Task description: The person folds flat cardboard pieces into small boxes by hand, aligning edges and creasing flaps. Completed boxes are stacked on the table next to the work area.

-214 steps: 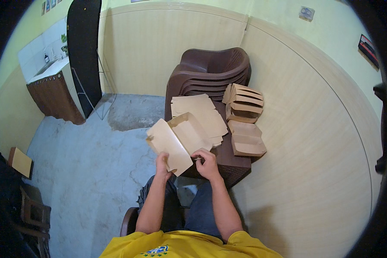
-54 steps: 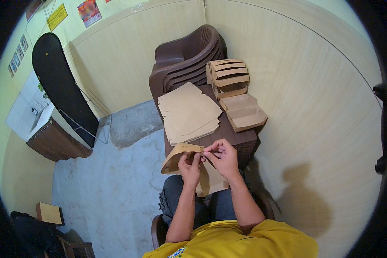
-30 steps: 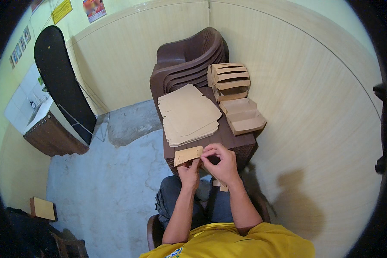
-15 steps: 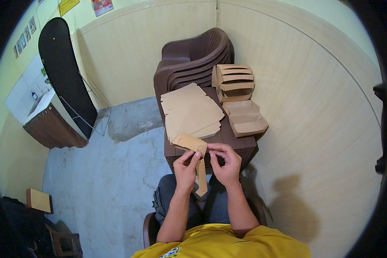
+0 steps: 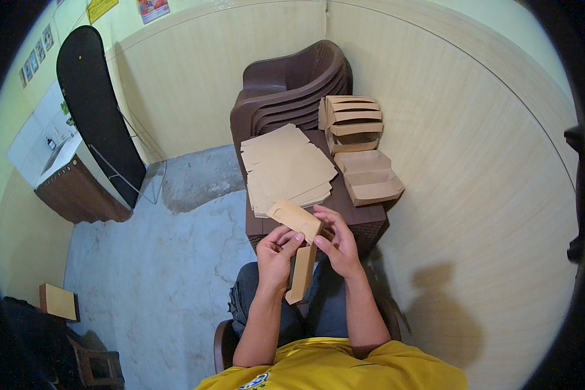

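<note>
A partly folded brown cardboard box [image 5: 296, 218] is held up over my lap, just in front of the table's near edge. My left hand [image 5: 279, 250] grips its lower left side, with the thumb pressed on the panel. At the box's right corner, my right hand [image 5: 337, 242] pinches the card between thumb and fingers. One long narrow flap hangs down between my wrists. Behind it, a stack of flat brown cardboard blanks [image 5: 287, 164] lies on the dark brown table [image 5: 354, 218].
An open folded box [image 5: 370, 179] rests at the table's right side, with several nested boxes [image 5: 352, 123] behind it. Stacked brown plastic chairs [image 5: 292, 81] stand beyond the table. A folded black board [image 5: 101, 117] leans at the far left, near a sink counter [image 5: 62, 159].
The box has tilted and its hanging flap has turned to show more of its side. My right fingers have moved from beside the corner onto it.
</note>
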Demonstrator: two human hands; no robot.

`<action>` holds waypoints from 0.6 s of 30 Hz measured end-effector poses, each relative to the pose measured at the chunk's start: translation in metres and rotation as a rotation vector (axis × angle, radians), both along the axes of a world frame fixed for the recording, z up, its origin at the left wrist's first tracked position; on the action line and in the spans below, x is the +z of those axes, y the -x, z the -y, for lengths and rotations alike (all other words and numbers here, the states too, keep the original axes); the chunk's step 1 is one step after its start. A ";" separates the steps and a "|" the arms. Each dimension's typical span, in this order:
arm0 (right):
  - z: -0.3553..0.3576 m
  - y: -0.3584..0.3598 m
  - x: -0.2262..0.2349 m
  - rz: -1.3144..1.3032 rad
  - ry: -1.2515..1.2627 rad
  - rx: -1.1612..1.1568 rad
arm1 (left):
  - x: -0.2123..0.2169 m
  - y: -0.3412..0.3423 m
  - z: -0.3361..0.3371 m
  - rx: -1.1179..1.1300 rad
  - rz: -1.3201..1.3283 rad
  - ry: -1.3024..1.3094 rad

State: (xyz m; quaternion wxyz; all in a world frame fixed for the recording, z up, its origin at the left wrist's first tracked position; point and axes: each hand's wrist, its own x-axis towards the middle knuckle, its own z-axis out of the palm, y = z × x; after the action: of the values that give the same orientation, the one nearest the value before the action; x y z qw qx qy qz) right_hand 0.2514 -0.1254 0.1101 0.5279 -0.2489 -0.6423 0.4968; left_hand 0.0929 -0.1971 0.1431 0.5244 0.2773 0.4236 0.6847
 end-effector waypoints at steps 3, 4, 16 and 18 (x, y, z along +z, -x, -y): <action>0.002 0.000 0.000 -0.028 0.029 0.025 | -0.002 -0.002 0.000 0.000 -0.012 -0.037; 0.003 0.000 0.001 -0.042 0.032 0.032 | -0.003 -0.002 0.000 -0.012 -0.027 -0.049; 0.012 0.009 0.011 -0.068 -0.086 -0.040 | -0.004 -0.006 0.003 0.107 -0.120 -0.081; 0.018 0.013 0.015 -0.046 -0.066 -0.139 | -0.004 -0.008 0.002 0.137 -0.055 -0.115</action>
State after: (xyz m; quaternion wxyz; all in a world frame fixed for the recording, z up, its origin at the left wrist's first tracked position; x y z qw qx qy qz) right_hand 0.2385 -0.1429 0.1254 0.5836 -0.2636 -0.6273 0.4431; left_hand 0.1009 -0.1988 0.1390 0.4478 0.2960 0.4155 0.7343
